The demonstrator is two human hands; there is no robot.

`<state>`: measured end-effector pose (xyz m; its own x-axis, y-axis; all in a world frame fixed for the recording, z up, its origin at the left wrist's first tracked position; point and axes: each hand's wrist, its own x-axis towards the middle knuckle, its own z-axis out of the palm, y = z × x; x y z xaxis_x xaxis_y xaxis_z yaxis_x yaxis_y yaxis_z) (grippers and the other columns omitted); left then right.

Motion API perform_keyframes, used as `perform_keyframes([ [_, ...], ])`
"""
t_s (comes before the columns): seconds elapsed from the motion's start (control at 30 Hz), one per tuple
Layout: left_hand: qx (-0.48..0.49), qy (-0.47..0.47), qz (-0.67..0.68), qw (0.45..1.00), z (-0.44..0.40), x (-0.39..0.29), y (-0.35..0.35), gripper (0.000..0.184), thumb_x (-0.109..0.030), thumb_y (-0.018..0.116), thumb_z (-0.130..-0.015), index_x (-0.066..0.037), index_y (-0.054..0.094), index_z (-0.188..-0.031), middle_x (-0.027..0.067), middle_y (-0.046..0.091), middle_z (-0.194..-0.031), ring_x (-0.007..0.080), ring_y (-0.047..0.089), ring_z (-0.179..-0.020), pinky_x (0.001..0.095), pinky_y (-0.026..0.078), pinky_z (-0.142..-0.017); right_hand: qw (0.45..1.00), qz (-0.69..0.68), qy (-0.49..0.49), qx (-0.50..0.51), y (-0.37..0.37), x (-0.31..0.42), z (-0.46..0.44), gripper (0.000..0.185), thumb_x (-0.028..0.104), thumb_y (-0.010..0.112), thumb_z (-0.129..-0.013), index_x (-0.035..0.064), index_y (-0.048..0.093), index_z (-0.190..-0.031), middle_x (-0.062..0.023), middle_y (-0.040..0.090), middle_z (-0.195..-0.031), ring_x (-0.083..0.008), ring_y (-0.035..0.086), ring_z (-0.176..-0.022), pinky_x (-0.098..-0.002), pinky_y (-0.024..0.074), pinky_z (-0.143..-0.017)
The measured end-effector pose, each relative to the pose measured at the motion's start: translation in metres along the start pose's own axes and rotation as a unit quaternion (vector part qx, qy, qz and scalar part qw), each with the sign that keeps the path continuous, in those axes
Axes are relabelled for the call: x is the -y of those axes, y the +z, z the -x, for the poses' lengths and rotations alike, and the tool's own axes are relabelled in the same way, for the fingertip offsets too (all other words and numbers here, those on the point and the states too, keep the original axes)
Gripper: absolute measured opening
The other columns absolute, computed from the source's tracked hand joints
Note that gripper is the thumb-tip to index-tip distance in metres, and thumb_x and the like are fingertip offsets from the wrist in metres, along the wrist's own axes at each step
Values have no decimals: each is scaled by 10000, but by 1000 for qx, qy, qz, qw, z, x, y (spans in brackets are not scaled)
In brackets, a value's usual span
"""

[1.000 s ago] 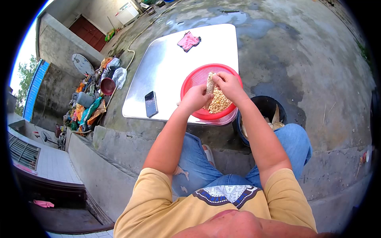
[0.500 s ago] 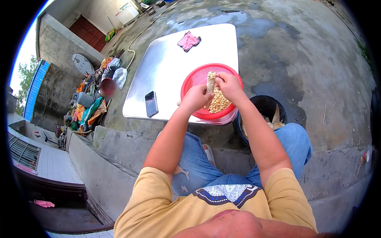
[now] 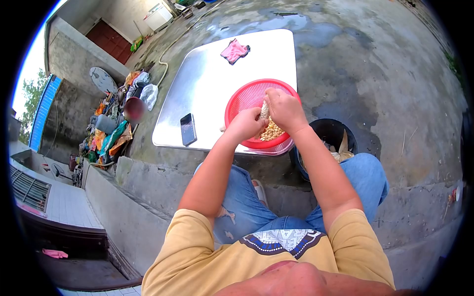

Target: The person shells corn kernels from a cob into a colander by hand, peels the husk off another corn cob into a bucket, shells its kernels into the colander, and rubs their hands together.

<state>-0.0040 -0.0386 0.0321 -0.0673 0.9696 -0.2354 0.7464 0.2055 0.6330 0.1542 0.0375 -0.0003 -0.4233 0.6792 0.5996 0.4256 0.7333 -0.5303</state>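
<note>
Over a red plastic basket point(image 3: 238, 98), both my hands are closed around a mostly bare corn cob point(image 3: 264, 111). My left hand point(image 3: 248, 123) grips its lower end. My right hand point(image 3: 284, 108) wraps the upper end, hiding the cob's tip. Loose yellow corn kernels point(image 3: 270, 132) lie in the basket below, partly covered by my left hand. The basket stands near the close right corner of a shiny metal table point(image 3: 207, 79).
A phone point(image 3: 188, 129) and a pink cloth point(image 3: 234, 51) lie on the table. Beside my knee stands a dark bucket point(image 3: 330, 129) with husks point(image 3: 344, 148) in it. Mixed clutter point(image 3: 111, 123) is heaped by the wall at left, and a hose point(image 3: 165, 61) crosses the ground.
My right hand has shifted from pinching the cob's side to wrapping over its upper end, covering more of it. My left hand keeps its hold, and the cob leans slightly more to the right.
</note>
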Motion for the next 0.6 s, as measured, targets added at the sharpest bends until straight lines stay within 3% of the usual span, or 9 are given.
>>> perform_keyframes([
  [0.4,22,5,-4,1000,4,-8,-2,298,-152,655,-959,29,670,-1195,141,744,-980,228,708,-875,377,545,-818,997,65,28,-30,10,-1,3,203,233,531,-1025,68,603,-930,-161,681,-823,-358,690,-772,-466,556,-662],
  [0.5,22,9,-4,1000,4,-8,-1,286,-145,647,-958,32,663,-1183,137,743,-965,220,704,-844,374,545,-795,994,58,95,-10,5,0,-2,246,249,506,-1039,51,614,-940,-172,686,-798,-383,684,-785,-488,545,-679],
  [0.6,20,-7,59,998,7,-13,-4,259,-131,628,-973,35,649,-1170,132,735,-928,208,697,-809,368,547,-759,986,-94,124,-60,8,-10,-7,324,284,478,-1063,24,664,-1012,-181,714,-829,-391,692,-824,-485,542,-738],
])
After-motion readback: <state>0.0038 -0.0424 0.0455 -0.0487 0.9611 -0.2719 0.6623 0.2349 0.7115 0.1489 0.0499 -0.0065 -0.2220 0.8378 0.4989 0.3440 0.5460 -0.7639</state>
